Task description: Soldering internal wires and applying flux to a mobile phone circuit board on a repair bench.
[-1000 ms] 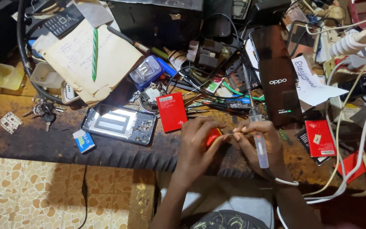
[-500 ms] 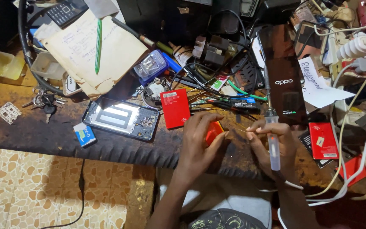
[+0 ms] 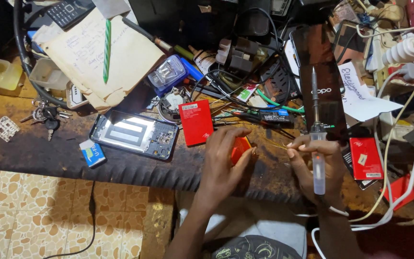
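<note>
Near the workbench's [image 3: 44, 153] front edge, the left hand [image 3: 224, 160] pinches a small orange part [image 3: 240, 148] while the right hand [image 3: 318, 163] grips a soldering iron [image 3: 316, 129] and thin wire [image 3: 276, 144]; the iron's tip, close among tangled cables [image 3: 245, 103], could scorch them.

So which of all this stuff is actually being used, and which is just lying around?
In use:
left hand holding a small orange part
right hand holding a soldering iron and thin wires

Lying about:
opened phone
red battery
keys
green pen
white power strip
</note>
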